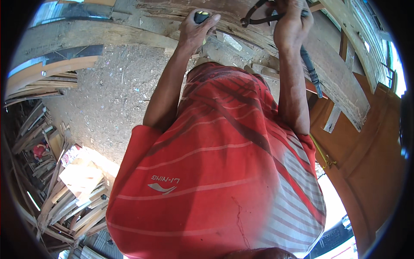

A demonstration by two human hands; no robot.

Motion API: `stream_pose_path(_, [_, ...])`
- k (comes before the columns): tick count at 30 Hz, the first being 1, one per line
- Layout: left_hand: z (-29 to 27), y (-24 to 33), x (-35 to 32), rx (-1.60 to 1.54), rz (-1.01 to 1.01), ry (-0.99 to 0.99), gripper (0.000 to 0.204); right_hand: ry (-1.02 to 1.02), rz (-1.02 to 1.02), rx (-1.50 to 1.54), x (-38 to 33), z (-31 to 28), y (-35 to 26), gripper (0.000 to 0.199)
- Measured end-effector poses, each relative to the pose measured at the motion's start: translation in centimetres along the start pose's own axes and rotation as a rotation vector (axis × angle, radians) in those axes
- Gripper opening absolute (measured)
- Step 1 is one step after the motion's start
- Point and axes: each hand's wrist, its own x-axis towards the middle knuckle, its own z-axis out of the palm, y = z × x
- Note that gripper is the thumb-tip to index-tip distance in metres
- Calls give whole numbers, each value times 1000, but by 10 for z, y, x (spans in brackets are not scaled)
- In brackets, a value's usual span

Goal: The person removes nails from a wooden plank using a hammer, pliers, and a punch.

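My left hand (196,30) is closed around a black-and-yellow object (201,17), of which only the rounded end shows above the fist; it looks like a tool handle. At the upper right, my right hand (293,30) grips a dark metal tool (258,20) with two curved arms that meet at a rounded joint. Its upper part runs out of the picture. A dark, wrapped rod (311,71) sticks out behind my right wrist; I cannot tell whether it belongs to that tool. Both hands are over a long wooden plank (228,22).
A long beam (108,34) crosses the upper left. Scrap wood (82,207) lies heaped at the lower left, beside the dusty ground (116,86). On the right stand a brown panel (366,142) and a weathered board (345,97). A yellow cord (321,153) hangs near my right side.
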Motion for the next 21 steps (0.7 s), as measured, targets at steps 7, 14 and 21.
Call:
stream_pose_path(7, [11,-24,-27,-149,9,147,35,-87,-66,72,5,5,-6,49])
stream_pose_path(14, [23,-46,-47,-120,-142,92,29,-198,-108,95,6,-4,-6,47])
stream_pose_path(21, [46,-67,-38,-717,-310,114,31,198,157,629,33,-67,29,46])
